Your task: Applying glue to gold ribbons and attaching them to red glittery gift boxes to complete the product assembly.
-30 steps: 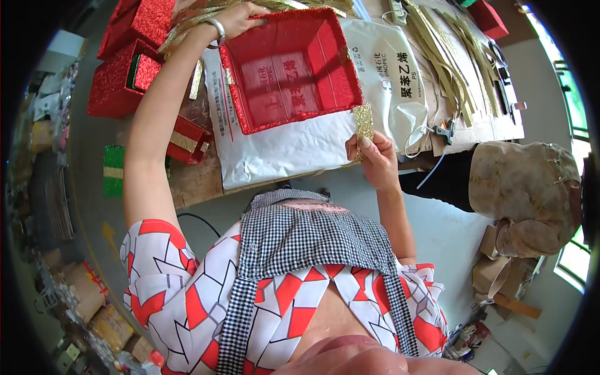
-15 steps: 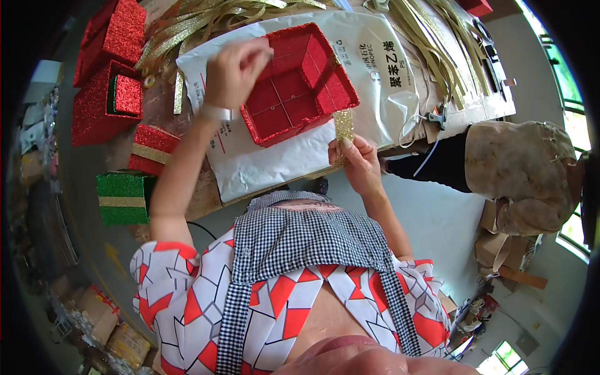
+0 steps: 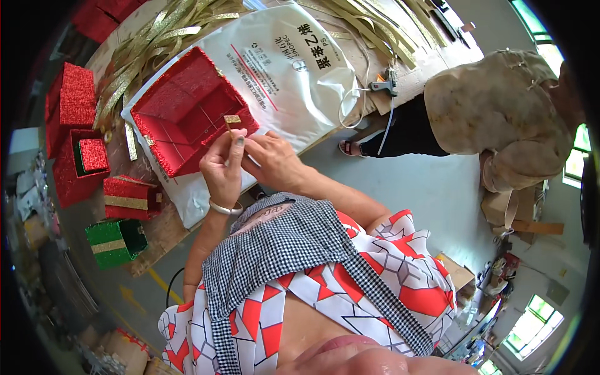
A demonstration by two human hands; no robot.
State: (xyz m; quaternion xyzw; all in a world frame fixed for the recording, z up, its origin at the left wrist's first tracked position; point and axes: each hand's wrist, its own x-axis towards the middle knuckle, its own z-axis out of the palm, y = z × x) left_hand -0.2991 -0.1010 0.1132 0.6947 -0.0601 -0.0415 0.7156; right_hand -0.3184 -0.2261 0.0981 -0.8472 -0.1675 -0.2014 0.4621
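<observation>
An open box covered in red glitter [image 3: 164, 128] lies tilted on a white plastic sack [image 3: 275, 75], its mouth toward me and wire mesh lines showing inside. At its near right rim, my left hand [image 3: 222, 165] pinches a short strip of gold glitter ribbon [image 3: 232, 119] between thumb and finger. The ribbon's end stands up over the box rim. My right hand [image 3: 274, 159] is closed beside the left, its fingertips against the same corner. Those right fingers partly hide each other, and whether they also grip the ribbon is unclear.
Long gold ribbons [image 3: 150, 56] lie piled at the back. Red boxes [image 3: 78, 94], a red box with gold band [image 3: 128, 199] and a green one [image 3: 115, 244] stand at the left. A glue gun [image 3: 384, 82] rests at the table's right edge, near another person [image 3: 481, 106].
My left hand has come down from the box's far side to the near rim. My right hand has moved left to meet it. The box has turned, and the view has shifted.
</observation>
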